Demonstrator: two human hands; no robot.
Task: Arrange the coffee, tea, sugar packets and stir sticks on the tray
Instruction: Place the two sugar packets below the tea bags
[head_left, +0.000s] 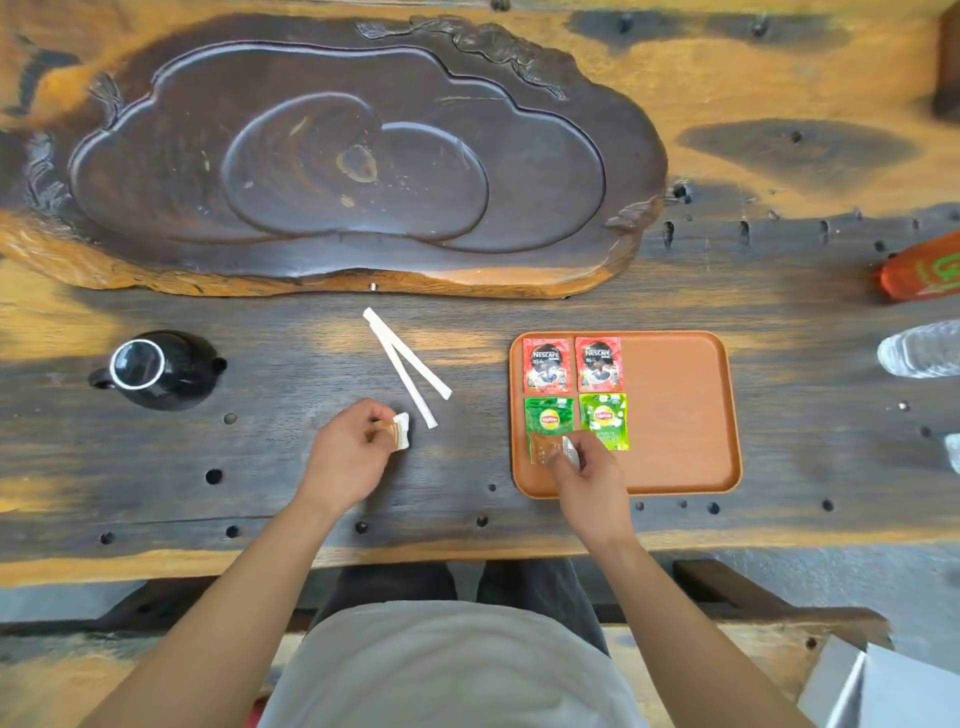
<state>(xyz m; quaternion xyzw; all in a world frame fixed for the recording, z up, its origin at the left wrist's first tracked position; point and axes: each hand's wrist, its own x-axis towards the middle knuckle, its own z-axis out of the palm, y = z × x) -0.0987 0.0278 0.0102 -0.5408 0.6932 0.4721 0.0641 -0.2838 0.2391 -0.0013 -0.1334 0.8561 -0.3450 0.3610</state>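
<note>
i'm pinching a sugar packet (545, 448) in my right hand (589, 475) fingertips over the tray (675, 415), my left hand (348, 457) gripping another packet (397, 431).

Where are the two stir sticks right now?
In the head view, the stir sticks lie off the tray on the table, left of it, forming a narrow V just above the left hand.

On the orange tray (675, 415), two Nescafé sachets (571, 364) sit above two Lipton packets (576, 418). The right hand (587, 478) pinches a brown sugar packet (543, 447) there; the left hand (348, 457) holds another sugar packet (397, 434) left of the tray, beside two stir sticks (405, 364).
</note>
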